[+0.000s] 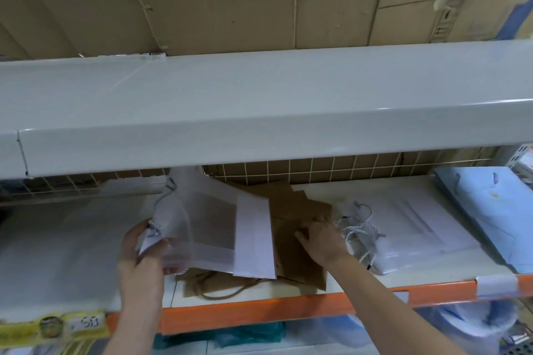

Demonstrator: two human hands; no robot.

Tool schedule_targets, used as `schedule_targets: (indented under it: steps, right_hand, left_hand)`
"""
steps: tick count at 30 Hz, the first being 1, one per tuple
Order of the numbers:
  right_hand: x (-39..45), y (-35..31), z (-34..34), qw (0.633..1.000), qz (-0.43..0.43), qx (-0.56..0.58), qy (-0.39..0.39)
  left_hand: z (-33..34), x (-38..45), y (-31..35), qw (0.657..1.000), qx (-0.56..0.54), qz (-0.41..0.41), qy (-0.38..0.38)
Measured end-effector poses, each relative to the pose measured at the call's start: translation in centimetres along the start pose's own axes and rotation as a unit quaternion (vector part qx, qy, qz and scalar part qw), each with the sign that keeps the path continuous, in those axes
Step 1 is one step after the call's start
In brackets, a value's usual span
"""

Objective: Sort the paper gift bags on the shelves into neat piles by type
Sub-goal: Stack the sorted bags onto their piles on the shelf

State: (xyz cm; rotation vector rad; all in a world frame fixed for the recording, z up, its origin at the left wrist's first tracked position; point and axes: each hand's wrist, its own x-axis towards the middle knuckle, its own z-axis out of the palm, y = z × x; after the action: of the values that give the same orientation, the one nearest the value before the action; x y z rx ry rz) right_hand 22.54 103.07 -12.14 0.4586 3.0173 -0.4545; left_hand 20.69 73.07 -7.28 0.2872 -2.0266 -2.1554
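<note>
Gripping a white paper gift bag [219, 228] by its top edge, the left hand [141, 253] has its thumb and fingers curled round the paper beside the bag's twisted white-and-grey cord handle [154, 229]. This bag has a see-through window panel on its face and is lifted at a tilt above the shelf, its far corner up near the underside of the upper grey shelf [259, 112] at twelve o'clock. The right hand [320, 239] lies flat on a loose heap of brown kraft paper bags [300, 253], fingers straight and close together, pointing toward ten o'clock; it pinches nothing.

That brown heap sits at the centre of the lower shelf [317, 292], partly under the lifted white bag, with a brown cord loop [222, 292] trailing at six o'clock toward the orange front rail [259, 313]. At three o'clock from the right hand lies a pile of white window bags [418, 228], their striped cords [357, 228] tangled at its left end. Farther toward three o'clock rests a pile of light blue gift bags [496, 210], just beside the white pile.

At eight o'clock, a yellow price label [54, 328] on the rail reads "50"; the rest of its print is too blurred to read. A wire grid [346, 167] backs the lower shelf.
</note>
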Motion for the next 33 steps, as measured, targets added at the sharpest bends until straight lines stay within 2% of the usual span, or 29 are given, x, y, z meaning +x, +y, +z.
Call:
schedule_targets:
  steps: [4, 7, 8, 9, 11, 12, 13, 17, 22, 27, 30, 33]
  right_hand:
    - [-0.9, 0.9, -0.5, 0.992, -0.02, 0.117, -0.032]
    - [-1.7, 1.3, -1.4, 0.975, 0.038, 0.219, -0.001]
    - [-1.8, 1.6, -1.6, 0.958, 0.07, 0.278, 0.011]
    - [-2.0, 1.9, -2.0, 0.924, 0.108, 0.368, 0.011]
    - [-2.4, 2.8, -2.6, 0.812, 0.162, 0.561, -0.018]
    - [-2.7, 3.5, -3.1, 0.771, 0.16, 0.616, -0.027]
    - [-3.0, 4.5, -3.6, 0.764, 0.139, 0.629, -0.03]
    - [-4.0, 9.1, -5.4, 0.789, 0.076, 0.61, -0.017]
    - [-4.9, 16.8, -8.0, 0.82, 0.109, 0.561, 0.019]
    - [-4.6, 24.7, -9.0, 0.832, 0.158, 0.527, 0.072]
    - [-3.6, 28.0, -8.9, 0.863, 0.172, 0.465, 0.1]
    - [-2.9, 29.5, -8.5, 0.919, 0.163, 0.351, 0.075]
  left_hand:
    - [1.0, 0.6, -1.0, 0.999, -0.004, -0.04, -0.014]
    - [2.6, 0.1, -0.9, 0.999, -0.027, -0.026, -0.036]
    - [3.3, -0.2, -0.7, 0.998, -0.036, -0.019, -0.043]
    - [4.0, -0.4, -0.6, 0.998, -0.044, -0.015, -0.047]
    - [5.6, -0.9, -0.6, 0.997, -0.059, -0.018, -0.049]
    - [6.6, -1.3, -0.7, 0.997, -0.06, -0.024, -0.051]
    - [7.7, -1.7, -0.7, 0.997, -0.054, -0.032, -0.055]
    - [12.2, -3.7, -0.9, 0.993, -0.022, -0.079, -0.086]
    - [18.5, -8.0, -2.8, 0.974, 0.104, -0.043, -0.194]
    - [24.6, -11.6, -5.6, 0.954, 0.158, -0.049, -0.252]
    - [27.0, -13.4, -7.3, 0.916, 0.304, 0.004, -0.263]
    - [28.5, -15.0, -8.1, 0.843, 0.463, 0.082, -0.262]
